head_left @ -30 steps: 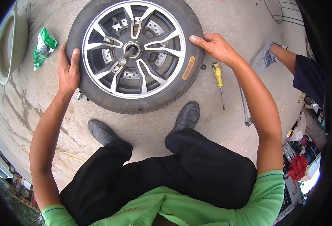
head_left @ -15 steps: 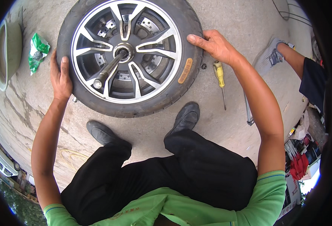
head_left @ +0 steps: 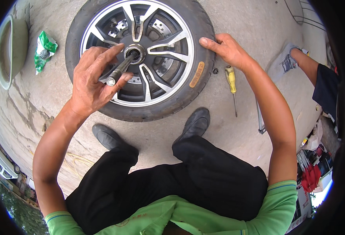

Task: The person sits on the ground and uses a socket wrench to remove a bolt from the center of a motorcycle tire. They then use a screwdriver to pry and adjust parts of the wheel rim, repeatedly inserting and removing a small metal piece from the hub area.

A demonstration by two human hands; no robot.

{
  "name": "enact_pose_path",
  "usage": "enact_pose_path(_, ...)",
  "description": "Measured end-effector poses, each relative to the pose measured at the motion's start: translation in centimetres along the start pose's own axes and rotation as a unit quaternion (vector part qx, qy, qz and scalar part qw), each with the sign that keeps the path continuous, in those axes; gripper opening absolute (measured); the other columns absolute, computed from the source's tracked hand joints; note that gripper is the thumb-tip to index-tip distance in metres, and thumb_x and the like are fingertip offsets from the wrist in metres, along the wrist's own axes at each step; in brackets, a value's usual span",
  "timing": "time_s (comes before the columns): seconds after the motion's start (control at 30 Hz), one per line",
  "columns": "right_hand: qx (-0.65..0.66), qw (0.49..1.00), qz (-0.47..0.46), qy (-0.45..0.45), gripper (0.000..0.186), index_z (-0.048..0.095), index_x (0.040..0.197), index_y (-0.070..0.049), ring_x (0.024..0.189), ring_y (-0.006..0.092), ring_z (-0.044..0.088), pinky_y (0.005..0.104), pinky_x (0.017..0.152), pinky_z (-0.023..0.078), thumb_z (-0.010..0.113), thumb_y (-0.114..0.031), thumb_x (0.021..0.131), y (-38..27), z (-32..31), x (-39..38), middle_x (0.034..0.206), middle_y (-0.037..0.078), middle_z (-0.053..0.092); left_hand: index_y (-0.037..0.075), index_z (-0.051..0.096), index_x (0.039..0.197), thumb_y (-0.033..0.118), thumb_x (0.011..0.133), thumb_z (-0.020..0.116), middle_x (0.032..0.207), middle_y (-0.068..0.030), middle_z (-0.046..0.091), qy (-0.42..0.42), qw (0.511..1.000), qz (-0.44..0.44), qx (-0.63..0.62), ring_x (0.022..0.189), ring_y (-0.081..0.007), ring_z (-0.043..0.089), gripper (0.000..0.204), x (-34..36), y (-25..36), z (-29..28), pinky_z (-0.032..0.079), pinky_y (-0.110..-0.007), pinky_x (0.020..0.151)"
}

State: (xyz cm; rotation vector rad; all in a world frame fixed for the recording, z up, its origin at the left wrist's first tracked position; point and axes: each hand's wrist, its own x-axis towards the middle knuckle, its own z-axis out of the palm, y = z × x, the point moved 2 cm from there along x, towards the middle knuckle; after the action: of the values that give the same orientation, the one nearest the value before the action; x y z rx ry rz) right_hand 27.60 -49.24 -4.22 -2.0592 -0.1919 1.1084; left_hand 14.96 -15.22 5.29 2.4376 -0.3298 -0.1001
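A motorcycle wheel (head_left: 168, 74) with a black tyre and silver-and-black spokes lies in front of my feet, a drilled brake disc showing beneath the spokes. From its hub bearing (head_left: 140, 52) a metal rod (head_left: 119, 70) sticks up, leaning toward me and to the left. My left hand (head_left: 92, 76) is at the rod, with fingers on one side and thumb on the other, spread apart; I cannot see it closed on the metal. My right hand (head_left: 229, 50) holds the tyre's right edge, thumb on the sidewall and fingers around the outside.
Right of the wheel lie a yellow-handled screwdriver (head_left: 231, 80), a small dark nut (head_left: 215, 71) and a grey metal tool (head_left: 261, 121). At left are a green-and-white packet (head_left: 45, 51) and a greenish basin (head_left: 19, 51). Another person's shoe (head_left: 283, 58) stands at right.
My left hand has left the tyre's left edge and moved right to the rod. My right hand stays on the tyre. The whole view has shifted slightly.
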Motion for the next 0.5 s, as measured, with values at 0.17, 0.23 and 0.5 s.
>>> enact_pose_path(0.17, 0.015, 1.000, -0.014, -0.015, 0.087, 0.072, 0.106, 0.011, 0.084, 0.0229, 0.068, 0.0342, 0.074, 0.054, 0.071, -0.073, 0.081, -0.4, 0.1, -0.4, 0.089, 0.016, 0.070, 0.004, 0.070, 0.115, 0.008, 0.083, 0.081, 0.085, -0.0108, 0.068, -0.004, 0.999, 0.024, -0.021, 0.078, -0.0285, 0.065, 0.034, 0.8, 1.3, 0.5, 0.053, -0.037, 0.072)
enact_pose_path(0.23, 0.037, 0.999, -0.022, -0.025, 0.091, 0.068, 0.115, 0.013, 0.097, 0.0274, 0.069, 0.0360, 0.085, 0.055, 0.073, -0.072, 0.081, -0.7, 0.2, -0.7, 0.101, 0.021, 0.071, 0.004, 0.070, 0.114, 0.008, 0.083, 0.081, 0.086, -0.0113, 0.068, -0.006, 0.999, 0.025, -0.020, 0.079, -0.0286, 0.066, 0.033, 0.8, 1.2, 0.4, 0.053, -0.038, 0.072)
enact_pose_path(0.5, 0.198, 0.980, -0.001, -0.007, 0.106, 0.049, 0.137, 0.017, 0.126, 0.0375, 0.059, 0.0405, 0.109, 0.045, 0.080, -0.063, 0.075, -1.4, 2.4, -2.1, 0.130, 0.033, 0.060, 0.002, 0.068, 0.111, 0.004, 0.088, 0.076, 0.088, -0.0133, 0.068, 0.013, 0.998, 0.033, -0.053, 0.078, -0.0302, 0.067, 0.024, 0.4, 1.1, 0.5, 0.054, -0.037, 0.071)
